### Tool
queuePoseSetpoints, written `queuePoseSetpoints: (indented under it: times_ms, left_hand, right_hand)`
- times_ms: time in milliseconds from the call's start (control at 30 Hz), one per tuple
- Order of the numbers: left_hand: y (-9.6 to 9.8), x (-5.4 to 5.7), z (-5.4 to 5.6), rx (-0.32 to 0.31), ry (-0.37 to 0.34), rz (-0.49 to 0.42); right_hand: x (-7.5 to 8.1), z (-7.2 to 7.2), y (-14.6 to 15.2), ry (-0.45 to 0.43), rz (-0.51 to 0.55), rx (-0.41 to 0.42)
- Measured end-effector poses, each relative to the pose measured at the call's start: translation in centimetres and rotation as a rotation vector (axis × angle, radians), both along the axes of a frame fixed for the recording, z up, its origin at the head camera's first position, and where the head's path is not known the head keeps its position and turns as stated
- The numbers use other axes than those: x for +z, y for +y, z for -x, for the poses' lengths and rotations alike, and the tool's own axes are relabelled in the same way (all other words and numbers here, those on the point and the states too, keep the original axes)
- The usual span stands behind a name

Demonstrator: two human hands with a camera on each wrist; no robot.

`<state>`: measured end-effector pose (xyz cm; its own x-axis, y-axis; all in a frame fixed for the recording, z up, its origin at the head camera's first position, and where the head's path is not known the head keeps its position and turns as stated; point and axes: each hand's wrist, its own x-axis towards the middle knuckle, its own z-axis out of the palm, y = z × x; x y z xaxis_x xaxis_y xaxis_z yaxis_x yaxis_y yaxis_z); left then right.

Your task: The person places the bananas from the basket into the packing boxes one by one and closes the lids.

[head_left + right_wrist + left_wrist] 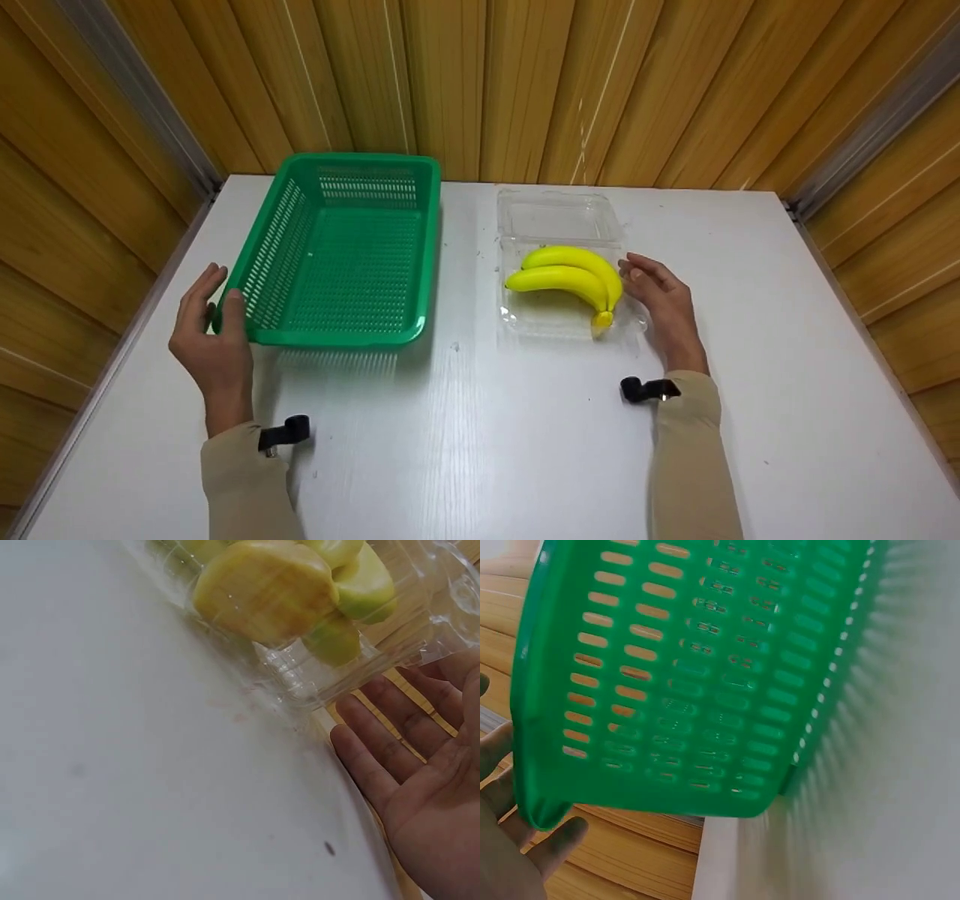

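Fingers (193, 300) of the left hand (214, 349) loose and released, spread about the near-left corner of a green plastic basket (431, 247), thumb on one side; whether they're pressing the rim, I can't tell. Across on the right, the right hand's (667, 304) fingers reach out, relaxed and clutching nothing, right beside a clear plastic clamshell (536, 322). And there are the yellow bananas (559, 279), lying in the clamshell's near half, stem end toward the right hand, the lid (559, 217) laid back behind! Tan sleeves (694, 457), black wrist cameras (285, 431), white worktop (540, 450) under everything, and beyond it a wood-panelled wall (450, 75).
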<state>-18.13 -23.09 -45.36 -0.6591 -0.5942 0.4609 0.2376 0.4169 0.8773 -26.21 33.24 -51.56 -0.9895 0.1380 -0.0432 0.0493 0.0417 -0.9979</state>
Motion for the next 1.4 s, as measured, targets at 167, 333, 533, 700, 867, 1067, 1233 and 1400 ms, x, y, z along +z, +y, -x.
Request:
queuePoseSetpoints:
  times_ms: [167,333,533,700,867,1067,1233,1400]
  left_hand:
    - [1.2,1.7,0.0,-0.022,0.056,0.002]
    - [2.8,3.1,-0.4,-0.074,0.087,0.008]
    - [3.4,2.4,0.6,-0.146,0.106,0.011]
    - [4.4,2.3,1.2,-0.226,0.117,0.031]
    - [5.9,2.5,1.6,-0.278,0.132,0.054]
    - [7.6,2.6,2.2,-0.317,0.165,0.071]
    - [8.8,2.4,2.6,-0.352,0.194,0.095]
    - [10.1,2.3,3.0,-0.382,0.191,0.095]
  right_hand:
    - [0.0,0.0,0.0,0.037,-0.001,0.001]
    - [-0.1,-0.1,-0.1,0.016,0.000,0.001]
    - [-0.2,-0.2,-0.2,-0.019,-0.002,-0.003]
    - [-0.4,0.0,-0.1,-0.014,0.000,-0.011]
    - [-0.4,0.0,-0.1,0.005,0.009,-0.015]
    - [-0.5,0.0,-0.2,0.037,0.013,-0.006]
    - [-0.6,0.0,-0.2,0.067,0.001,0.014]
    - [-0.6,0.0,-0.2,0.063,0.007,0.019]
